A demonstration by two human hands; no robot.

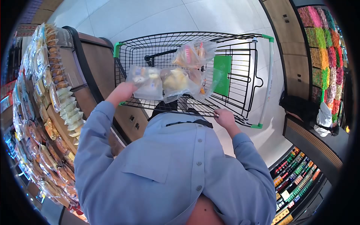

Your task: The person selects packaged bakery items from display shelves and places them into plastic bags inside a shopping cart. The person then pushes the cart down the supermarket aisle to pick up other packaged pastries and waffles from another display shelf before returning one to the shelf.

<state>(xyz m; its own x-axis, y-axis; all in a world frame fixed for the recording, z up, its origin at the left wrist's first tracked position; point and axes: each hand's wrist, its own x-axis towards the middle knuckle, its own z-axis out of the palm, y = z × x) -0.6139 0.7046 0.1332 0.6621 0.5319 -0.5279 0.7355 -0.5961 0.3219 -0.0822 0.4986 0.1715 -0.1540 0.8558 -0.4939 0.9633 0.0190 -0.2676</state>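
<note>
Okay, clock read from cart centre, 12 pointing away from the torso. One shopping cart (pixel 232 110), handle (pixel 270 77) at 3, green panel (pixel 222 75) inside near 3. Packaged-goods display (pixel 47 123) around 8 to 10, dark curved rail (pixel 85 67) between it and the cart. Colourful rack (pixel 324 48) near 2 to 3. One other person (pixel 300 107) just past 3, partly visible, dark and white clothing, well apart from the cart. Stocked shelf (pixel 296 183) between 4 and 5.

In the way: near rim (pixel 168 108), black wire, crosses between torso and most of the load.

Count: four clear bags by my read, overlapping, so edges are fuzzy. White-toned bag (pixel 148 85) at 8, yellowish bag (pixel 175 83) close beside it, upper bag (pixel 194 54) near 12 to 1, right-hand bag (pixel 205 82) around 4. Contents unclear.

Left hand (pixel 124 93) at 8, on the white-toned bag's outer edge; bag body extends toward 2 from that hand. Fingertips partly hidden, can't tell how closed. Right hand (pixel 225 118) at 5, fingers curled closed over near rim, no bag in it. White-toned bag sits toward 10 from it.
</note>
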